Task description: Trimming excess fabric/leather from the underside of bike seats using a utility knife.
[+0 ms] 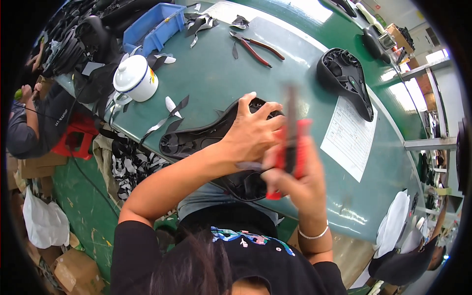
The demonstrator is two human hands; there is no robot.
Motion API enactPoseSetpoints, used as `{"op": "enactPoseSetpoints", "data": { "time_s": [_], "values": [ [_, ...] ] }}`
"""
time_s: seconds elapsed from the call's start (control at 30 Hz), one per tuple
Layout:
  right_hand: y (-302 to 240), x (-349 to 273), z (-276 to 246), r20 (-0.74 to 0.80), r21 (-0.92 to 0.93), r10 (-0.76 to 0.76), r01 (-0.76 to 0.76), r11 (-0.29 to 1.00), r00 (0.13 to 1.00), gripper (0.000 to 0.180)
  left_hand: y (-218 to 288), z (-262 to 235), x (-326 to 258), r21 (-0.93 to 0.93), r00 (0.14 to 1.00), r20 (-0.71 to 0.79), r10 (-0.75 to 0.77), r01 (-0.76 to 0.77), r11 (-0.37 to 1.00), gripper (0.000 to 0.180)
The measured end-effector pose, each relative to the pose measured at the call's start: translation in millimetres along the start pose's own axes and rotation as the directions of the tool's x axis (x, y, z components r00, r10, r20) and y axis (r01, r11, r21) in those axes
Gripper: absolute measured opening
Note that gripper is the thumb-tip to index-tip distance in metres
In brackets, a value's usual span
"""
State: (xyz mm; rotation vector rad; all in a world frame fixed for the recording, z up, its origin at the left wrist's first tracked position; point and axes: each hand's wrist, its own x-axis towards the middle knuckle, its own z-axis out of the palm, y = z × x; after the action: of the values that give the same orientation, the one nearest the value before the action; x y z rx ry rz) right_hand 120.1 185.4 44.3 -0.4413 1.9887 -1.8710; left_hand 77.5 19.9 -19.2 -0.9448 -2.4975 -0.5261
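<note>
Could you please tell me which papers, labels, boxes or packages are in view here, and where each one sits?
Printed form sheet: white rectangle, flat on the green table, right of the hands.
Blue plastic bin: rectangular, far left of the table.
Cardboard boxes: brown, on the floor, lower left.
White bag: on the floor beside them.

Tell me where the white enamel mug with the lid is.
In the head view, the white enamel mug stands at the far left of the green table, just in front of the blue plastic bin.
</note>
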Motion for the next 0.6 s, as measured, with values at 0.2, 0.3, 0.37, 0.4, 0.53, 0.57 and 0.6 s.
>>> {"op": "enactPoseSetpoints", "data": {
  "time_s": [0.2,0.3,0.37,0.4,0.53,0.57,0.6],
  "values": [
    [24,-29,-45,-0.29,-0.605,-0.206,-0.012,0.796,0.935,0.053,-7,-3,1,-0.196,0.996,0.016,-0.09,0.091,0.976,0.008],
    [18,-32,-46,-0.036,-0.938,-0.102,0.002,0.347,0.994,0.054,-6,2,5,-0.185,0.99,-0.02,-0.142,0.136,0.973,0.011],
    [14,-34,-38,-0.045,-0.951,-0.092,-0.014,0.309,0.995,0.053,-6,-1,9,-0.206,0.977,-0.109,-0.181,0.156,0.966,0.008],
    [12,-36,-36,-0.049,-0.962,-0.084,-0.024,0.272,0.995,0.053,-6,-5,11,-0.226,0.955,-0.197,-0.223,0.177,0.958,0.005],
    [-5,-68,-31,-0.057,-0.94,0.038,-0.067,0.334,0.998,0.048,-28,-18,6,-0.525,0.594,-0.37,-0.714,0.5,0.688,0.012],
    [-7,-65,-33,-0.053,-0.942,0.038,-0.062,0.331,0.998,0.048,-32,-22,1,-0.526,0.59,-0.373,-0.716,0.501,0.687,0.012],
    [-9,-54,-38,-0.02,-0.965,0.025,-0.026,0.259,0.999,0.047,-35,-27,-7,-0.865,0.475,-0.115,-0.872,0.383,0.323,0.018]
  ]
}}
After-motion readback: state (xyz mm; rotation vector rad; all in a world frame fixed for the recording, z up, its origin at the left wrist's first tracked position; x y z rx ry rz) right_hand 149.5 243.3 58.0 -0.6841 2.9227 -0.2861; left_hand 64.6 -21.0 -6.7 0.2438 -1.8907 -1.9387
